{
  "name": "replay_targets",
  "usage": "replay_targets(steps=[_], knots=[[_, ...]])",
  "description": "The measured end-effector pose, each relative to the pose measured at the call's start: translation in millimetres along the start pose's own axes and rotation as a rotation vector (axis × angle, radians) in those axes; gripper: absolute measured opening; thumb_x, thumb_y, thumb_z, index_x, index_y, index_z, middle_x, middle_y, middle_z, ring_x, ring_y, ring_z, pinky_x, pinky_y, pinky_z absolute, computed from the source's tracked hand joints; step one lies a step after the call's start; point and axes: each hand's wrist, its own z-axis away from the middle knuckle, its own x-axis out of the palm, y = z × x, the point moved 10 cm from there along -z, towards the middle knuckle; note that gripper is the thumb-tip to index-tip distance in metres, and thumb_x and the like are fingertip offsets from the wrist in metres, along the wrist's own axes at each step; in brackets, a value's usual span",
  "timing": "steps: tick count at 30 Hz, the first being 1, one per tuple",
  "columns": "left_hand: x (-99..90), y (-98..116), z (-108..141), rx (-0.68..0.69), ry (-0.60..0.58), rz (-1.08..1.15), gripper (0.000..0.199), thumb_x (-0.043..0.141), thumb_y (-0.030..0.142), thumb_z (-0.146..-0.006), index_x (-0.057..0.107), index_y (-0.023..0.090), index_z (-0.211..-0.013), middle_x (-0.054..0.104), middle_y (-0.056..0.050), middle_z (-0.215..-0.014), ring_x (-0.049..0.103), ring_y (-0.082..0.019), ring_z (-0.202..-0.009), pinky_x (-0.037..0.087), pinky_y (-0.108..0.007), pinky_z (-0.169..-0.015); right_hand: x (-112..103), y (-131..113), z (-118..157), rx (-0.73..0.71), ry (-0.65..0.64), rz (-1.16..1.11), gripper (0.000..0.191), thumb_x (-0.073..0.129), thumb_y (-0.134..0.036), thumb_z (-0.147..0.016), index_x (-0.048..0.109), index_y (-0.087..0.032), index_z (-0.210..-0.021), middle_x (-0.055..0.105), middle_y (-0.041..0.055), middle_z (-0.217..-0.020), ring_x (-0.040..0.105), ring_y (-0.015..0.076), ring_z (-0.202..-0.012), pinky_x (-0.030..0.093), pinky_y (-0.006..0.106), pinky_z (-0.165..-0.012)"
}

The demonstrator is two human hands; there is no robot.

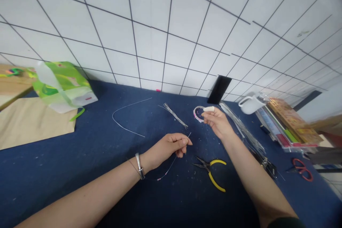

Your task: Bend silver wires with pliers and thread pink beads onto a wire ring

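My left hand (175, 145), with a silver bangle (139, 166) on its wrist, pinches a thin wire (170, 166) near its upper end. A few small pink beads (161, 178) sit on the wire, which curves down and left below the hand. My right hand (216, 119) is closed at the fingertips beside a small round dish (197, 113) with tiny beads in it; a white cover is on one finger. Whatever those fingertips hold is too small to make out. Yellow-handled pliers (211, 171), jaws apart, lie below my hands on the blue table (80, 160).
Short wires (175, 115) and a bent wire (117, 123) lie beyond my left hand. Long wires (243, 127), a white mug (250, 104), stacked books (290, 124) and red scissors (301, 169) are right. A black phone-like slab (219, 89) leans on the wall; a green bag (64, 85) is left.
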Motion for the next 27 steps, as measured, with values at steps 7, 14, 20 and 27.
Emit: replay_targets(steps=[7,14,20,27], knots=[[14.0,-1.5,6.1,-0.01,0.034,-0.064,0.023,0.047,0.033,-0.083,0.061,0.015,-0.086,0.054,0.001,-0.066,0.046,-0.007,-0.052,0.037,-0.022,-0.054,59.2,23.4,74.8,0.348,-0.007,-0.865,0.024,0.067,-0.015,-0.069,0.058,-0.02,-0.091,0.062,-0.001,-0.078,0.051,0.007,-0.058,0.042,0.022,-0.057],[15.6,-7.9,6.1,-0.059,0.046,-0.178,0.025,0.045,0.035,-0.083,0.06,0.015,-0.082,0.054,0.001,-0.066,0.046,-0.007,-0.049,0.035,-0.02,-0.05,77.1,27.7,85.5,0.405,0.001,-0.968,0.025,0.068,-0.015,-0.068,0.058,-0.021,-0.09,0.062,-0.0016,-0.076,0.051,0.0081,-0.057,0.043,0.024,-0.056],[16.6,-12.9,4.9,-0.073,0.039,-0.23,0.028,0.044,0.038,-0.082,0.06,0.015,-0.081,0.054,0.001,-0.064,0.046,-0.007,-0.047,0.035,-0.021,-0.048,76.6,22.5,87.5,0.362,-0.013,-0.977,0.024,0.066,-0.015,-0.069,0.058,-0.021,-0.091,0.06,-0.0017,-0.076,0.051,0.0085,-0.058,0.043,0.025,-0.056],[16.2,-13.8,4.6,-0.078,0.054,-0.232,0.028,0.044,0.039,-0.081,0.057,0.015,-0.073,0.053,0.002,-0.06,0.046,-0.007,-0.046,0.035,-0.02,-0.047,72.6,19.4,89.2,0.332,0.045,-0.904,0.022,0.067,-0.016,-0.069,0.058,-0.021,-0.09,0.062,-0.0013,-0.078,0.052,0.0085,-0.058,0.042,0.025,-0.057]])
